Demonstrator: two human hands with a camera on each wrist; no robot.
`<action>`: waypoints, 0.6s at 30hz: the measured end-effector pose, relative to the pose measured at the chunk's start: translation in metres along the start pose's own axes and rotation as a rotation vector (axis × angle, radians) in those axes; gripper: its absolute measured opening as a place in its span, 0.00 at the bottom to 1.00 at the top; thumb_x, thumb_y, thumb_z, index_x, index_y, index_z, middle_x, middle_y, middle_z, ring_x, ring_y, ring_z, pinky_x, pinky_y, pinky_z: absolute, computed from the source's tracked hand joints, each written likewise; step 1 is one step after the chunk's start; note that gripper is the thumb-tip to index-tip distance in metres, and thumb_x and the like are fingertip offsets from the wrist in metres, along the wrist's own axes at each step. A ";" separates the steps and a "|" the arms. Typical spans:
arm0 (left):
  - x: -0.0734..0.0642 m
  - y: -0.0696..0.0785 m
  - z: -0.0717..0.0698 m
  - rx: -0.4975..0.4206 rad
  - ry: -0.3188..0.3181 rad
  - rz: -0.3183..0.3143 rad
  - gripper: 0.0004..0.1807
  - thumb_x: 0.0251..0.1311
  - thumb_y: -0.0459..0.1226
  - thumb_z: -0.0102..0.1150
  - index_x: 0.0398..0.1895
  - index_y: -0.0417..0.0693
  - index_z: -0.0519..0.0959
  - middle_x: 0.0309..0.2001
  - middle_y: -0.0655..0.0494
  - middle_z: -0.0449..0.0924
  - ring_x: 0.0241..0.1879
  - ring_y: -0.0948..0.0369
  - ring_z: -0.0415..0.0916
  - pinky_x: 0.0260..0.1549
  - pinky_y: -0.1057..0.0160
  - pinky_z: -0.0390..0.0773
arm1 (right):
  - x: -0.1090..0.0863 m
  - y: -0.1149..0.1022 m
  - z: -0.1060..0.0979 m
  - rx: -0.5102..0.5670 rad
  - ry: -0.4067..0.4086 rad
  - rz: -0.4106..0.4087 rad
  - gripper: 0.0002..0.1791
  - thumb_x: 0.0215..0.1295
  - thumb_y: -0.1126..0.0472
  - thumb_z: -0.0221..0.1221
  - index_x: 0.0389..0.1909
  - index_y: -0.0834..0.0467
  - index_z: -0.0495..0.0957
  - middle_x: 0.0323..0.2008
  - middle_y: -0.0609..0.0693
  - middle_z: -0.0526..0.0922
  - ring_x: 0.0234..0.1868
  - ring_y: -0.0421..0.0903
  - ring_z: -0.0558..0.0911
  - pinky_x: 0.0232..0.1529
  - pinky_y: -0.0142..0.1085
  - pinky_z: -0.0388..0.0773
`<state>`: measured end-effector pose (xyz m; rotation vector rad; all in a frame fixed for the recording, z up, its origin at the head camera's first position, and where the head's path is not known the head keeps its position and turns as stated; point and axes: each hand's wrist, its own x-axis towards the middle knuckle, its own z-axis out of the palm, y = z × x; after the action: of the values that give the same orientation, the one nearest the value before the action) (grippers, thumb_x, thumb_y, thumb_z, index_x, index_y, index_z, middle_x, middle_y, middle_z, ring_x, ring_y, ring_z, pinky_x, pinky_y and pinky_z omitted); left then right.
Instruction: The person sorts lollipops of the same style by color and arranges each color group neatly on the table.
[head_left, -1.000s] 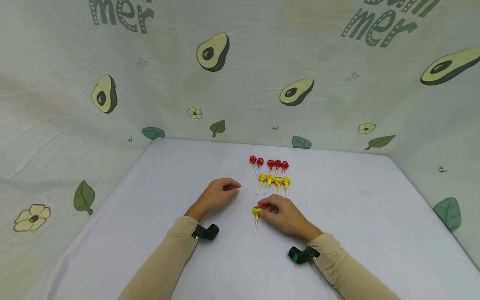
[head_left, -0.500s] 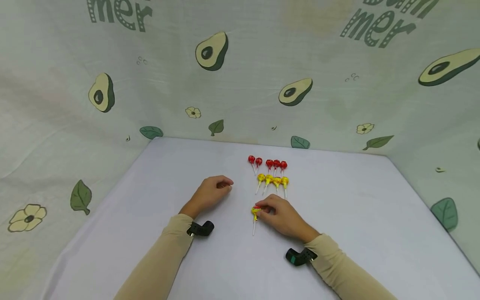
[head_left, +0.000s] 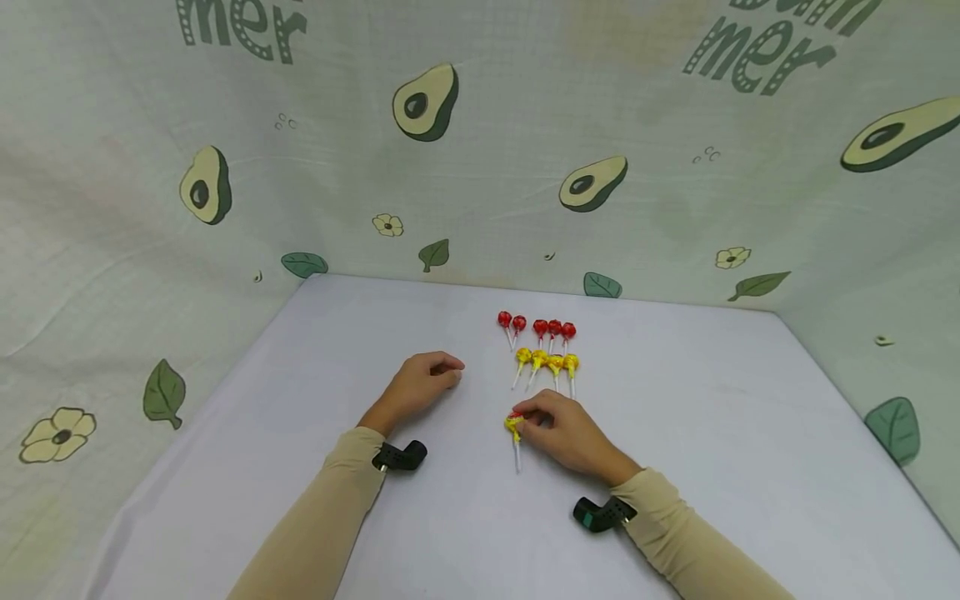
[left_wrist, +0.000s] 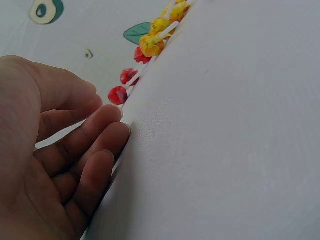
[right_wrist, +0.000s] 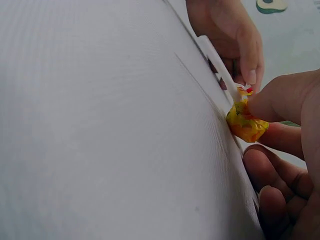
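Note:
Between thumb and fingers my right hand point(head_left: 567, 435) pinches a yellow-wrapped lollipop point(head_left: 513, 424) by its candy head, low over the white table. Its white stick points toward me; in the right wrist view the lollipop point(right_wrist: 246, 122) shows a yellow-and-orange wrapper. My left hand point(head_left: 414, 387) rests on the table to the left, fingers loosely bent and holding nothing. In the left wrist view, the left hand point(left_wrist: 65, 145) has nothing between thumb and fingers. Beyond the right hand lies a row of several yellow lollipops point(head_left: 538, 358), and behind it a row of red lollipops point(head_left: 554, 327).
A white cloth covers the table point(head_left: 720, 433). Behind it hangs a pale curtain point(head_left: 495, 167) printed with avocados, leaves and flowers, which also closes off both sides. Each wrist carries a black strap-on camera point(head_left: 401, 456).
My left hand has drawn back a little to the left. The lollipop in my right hand has turned slightly, its stick end swinging right; that hand has stayed nearly in place.

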<state>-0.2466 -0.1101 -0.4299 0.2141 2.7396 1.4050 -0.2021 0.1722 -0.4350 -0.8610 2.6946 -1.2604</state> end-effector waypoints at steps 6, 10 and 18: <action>0.000 0.002 -0.001 0.003 0.008 0.004 0.09 0.68 0.41 0.61 0.47 0.54 0.85 0.44 0.61 0.83 0.44 0.60 0.75 0.47 0.56 0.75 | 0.002 -0.001 0.000 -0.019 -0.012 -0.010 0.13 0.64 0.59 0.66 0.49 0.51 0.85 0.36 0.39 0.78 0.37 0.38 0.77 0.38 0.32 0.74; 0.000 0.001 0.000 0.006 0.013 0.011 0.09 0.68 0.41 0.61 0.47 0.53 0.85 0.43 0.61 0.83 0.43 0.60 0.75 0.46 0.57 0.75 | 0.002 -0.001 0.001 -0.028 -0.007 -0.008 0.11 0.64 0.58 0.66 0.47 0.51 0.85 0.35 0.39 0.78 0.37 0.38 0.77 0.38 0.33 0.74; -0.002 0.000 0.003 0.009 0.018 0.015 0.08 0.68 0.41 0.60 0.46 0.53 0.85 0.42 0.61 0.83 0.43 0.60 0.76 0.46 0.56 0.76 | 0.000 0.001 0.001 0.000 0.006 0.020 0.10 0.64 0.59 0.65 0.46 0.49 0.84 0.36 0.39 0.79 0.37 0.39 0.77 0.39 0.34 0.74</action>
<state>-0.2440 -0.1083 -0.4321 0.2234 2.7653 1.4048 -0.2018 0.1719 -0.4360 -0.8301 2.7006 -1.2609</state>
